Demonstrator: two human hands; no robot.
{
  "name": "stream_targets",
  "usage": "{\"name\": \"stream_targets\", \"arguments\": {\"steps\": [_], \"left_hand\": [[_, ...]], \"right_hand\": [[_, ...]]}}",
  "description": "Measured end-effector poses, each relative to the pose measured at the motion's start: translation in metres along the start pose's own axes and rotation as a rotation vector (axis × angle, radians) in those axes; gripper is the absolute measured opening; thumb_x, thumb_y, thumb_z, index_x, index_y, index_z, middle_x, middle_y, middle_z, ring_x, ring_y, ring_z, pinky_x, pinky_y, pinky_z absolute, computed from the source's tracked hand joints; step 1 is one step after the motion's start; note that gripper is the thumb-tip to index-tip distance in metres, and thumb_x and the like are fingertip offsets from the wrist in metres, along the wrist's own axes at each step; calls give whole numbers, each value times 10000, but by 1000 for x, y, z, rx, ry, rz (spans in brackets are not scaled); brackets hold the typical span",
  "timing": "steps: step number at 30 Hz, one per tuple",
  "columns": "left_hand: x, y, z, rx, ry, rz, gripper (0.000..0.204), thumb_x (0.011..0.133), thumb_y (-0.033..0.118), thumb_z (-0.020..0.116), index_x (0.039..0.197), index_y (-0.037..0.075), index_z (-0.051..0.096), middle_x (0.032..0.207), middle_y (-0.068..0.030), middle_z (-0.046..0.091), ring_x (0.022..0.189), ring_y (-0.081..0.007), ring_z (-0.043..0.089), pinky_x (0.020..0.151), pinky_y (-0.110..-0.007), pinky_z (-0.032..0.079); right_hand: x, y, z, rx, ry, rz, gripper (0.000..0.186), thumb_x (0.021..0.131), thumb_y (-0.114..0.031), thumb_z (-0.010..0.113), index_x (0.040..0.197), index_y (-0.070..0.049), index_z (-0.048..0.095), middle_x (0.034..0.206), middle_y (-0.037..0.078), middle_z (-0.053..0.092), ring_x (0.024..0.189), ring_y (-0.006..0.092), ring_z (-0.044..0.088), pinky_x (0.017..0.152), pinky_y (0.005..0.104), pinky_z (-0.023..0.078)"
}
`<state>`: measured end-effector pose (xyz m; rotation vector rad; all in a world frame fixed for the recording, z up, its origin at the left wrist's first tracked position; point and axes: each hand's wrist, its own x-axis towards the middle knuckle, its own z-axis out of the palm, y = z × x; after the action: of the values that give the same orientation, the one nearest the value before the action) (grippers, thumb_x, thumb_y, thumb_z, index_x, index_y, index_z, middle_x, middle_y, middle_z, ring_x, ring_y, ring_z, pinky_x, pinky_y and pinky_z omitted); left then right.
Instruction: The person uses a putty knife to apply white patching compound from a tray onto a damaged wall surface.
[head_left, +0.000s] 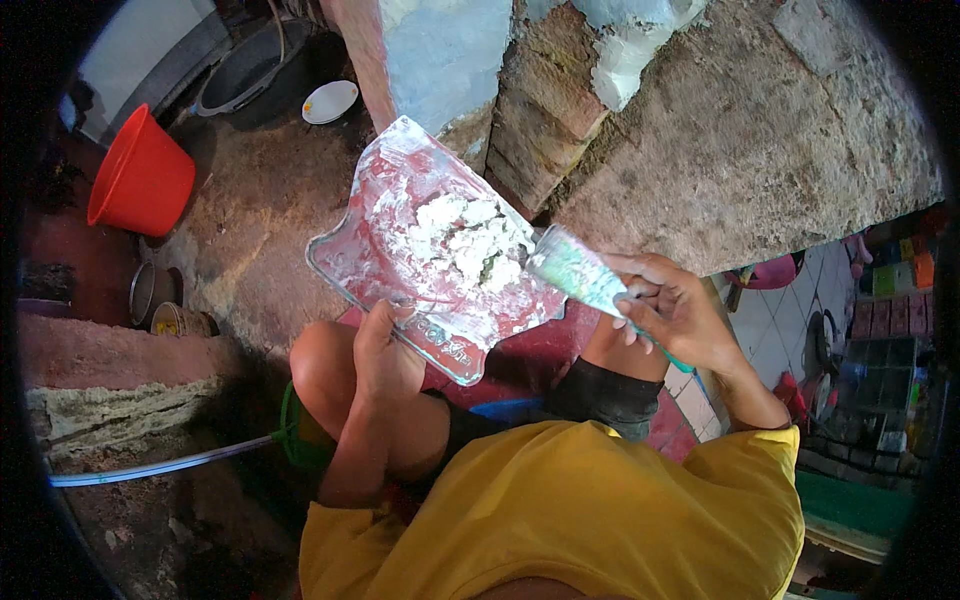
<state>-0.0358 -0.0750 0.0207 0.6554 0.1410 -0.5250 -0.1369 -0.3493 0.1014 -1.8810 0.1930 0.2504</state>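
Observation:
My left hand (387,358) grips the near edge of a red, irregularly shaped flat board (340,262), its thumb on top and its fingers hidden beneath. White smears cover much of the board, and a lumpy heap of white putty (465,240) lies on its middle. In my right hand (680,310) is a putty knife (575,265) with a green handle and a wide blade crusted in white. The blade's end is at the board's right edge, beside the putty; whether it touches cannot be made out.
Ahead stands a rough wall corner with exposed bricks (545,135) and patches of pale plaster (445,60). Farther left are a red bucket (145,170), a black tub (245,75) and a white plate (330,103). A pale hose (165,475) crosses at lower left. Shelved goods (885,370) stand at right.

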Motion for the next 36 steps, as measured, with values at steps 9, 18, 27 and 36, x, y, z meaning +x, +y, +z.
{"name": "stream_targets", "arguments": {"steps": [9, 18, 27, 36], "left_hand": [[-2, -7, -11, -35, 6, 56, 403, 780, 25, 445, 1177, -41, 444, 1138, -140, 547, 1076, -278, 537, 964, -420, 405], [4, -2, -4, 5, -52, -5, 393, 813, 51, 413, 1188, -61, 448, 1140, -149, 564, 1076, -268, 546, 956, -404, 418], [3, -2, -3, 0, -70, -31, 428, 812, 64, 416, 1220, -68, 420, 1157, -168, 553, 1070, -288, 552, 956, -414, 426], [5, -7, 4, 128, 33, -95, 556, 773, 25, 433, 1314, -16, 311, 1229, -167, 490, 1138, -288, 503, 970, -420, 407]], "right_hand": [[1, 1, -13, -50, 37, -32, 396, 906, -36, 529, 1298, -35, 474, 770, 34, 589, 611, 57, 532, 481, 188, 416], [15, 16, -8, -195, 96, -269, 375, 880, -14, 556, 1253, -30, 522, 849, 67, 622, 654, 74, 547, 562, 208, 465], [15, -3, -17, -592, 187, -437, 415, 782, 2, 575, 1189, -79, 584, 947, 178, 637, 826, 317, 630, 712, 345, 491], [14, -37, -13, -1283, -3, -623, 566, 621, -138, 670, 1180, -165, 588, 794, 57, 549, 702, 237, 585, 607, 331, 493]]}}
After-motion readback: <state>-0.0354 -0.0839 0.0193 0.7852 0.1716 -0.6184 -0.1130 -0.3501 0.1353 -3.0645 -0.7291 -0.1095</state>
